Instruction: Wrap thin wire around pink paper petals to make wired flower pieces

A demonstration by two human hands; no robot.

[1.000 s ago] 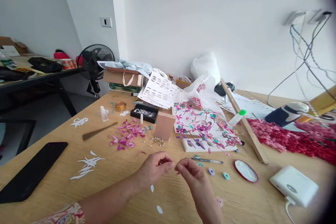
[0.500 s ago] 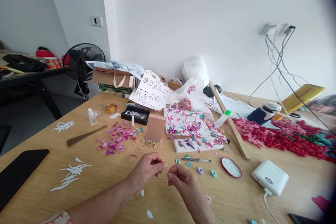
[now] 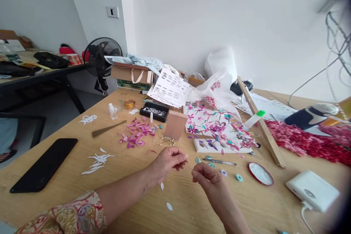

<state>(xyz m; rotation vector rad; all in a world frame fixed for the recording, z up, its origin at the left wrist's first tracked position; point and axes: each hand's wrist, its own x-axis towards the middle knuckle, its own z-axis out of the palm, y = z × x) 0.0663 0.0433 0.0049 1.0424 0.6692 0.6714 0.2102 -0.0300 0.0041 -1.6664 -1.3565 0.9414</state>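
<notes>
My left hand (image 3: 170,161) is above the table, thumb and fingertips pinched together. Just to its right, my right hand (image 3: 208,180) pinches too, a little lower and nearer. A very fine strand, thread or thin wire, shows faintly between the fingertips of both hands; its ends are hidden. White leaf-shaped paper pieces (image 3: 169,206) lie beneath the left forearm. Beyond the right hand are teal leaf-shaped pieces (image 3: 197,160), a pen (image 3: 219,161), a lilac spool (image 3: 223,173) and a teal spool (image 3: 239,177).
Magenta petals (image 3: 138,131), a wooden block (image 3: 175,125) and white foam with wired flowers (image 3: 197,147) stand farther back. A red-rimmed dish (image 3: 260,174), a white device (image 3: 312,191) and a wooden bar (image 3: 263,128) are rightward. A black phone-like slab (image 3: 45,164) lies left.
The view has swung left, so everything sits farther right in the picture. My hands stay close together in the same pinch, with little change between them.
</notes>
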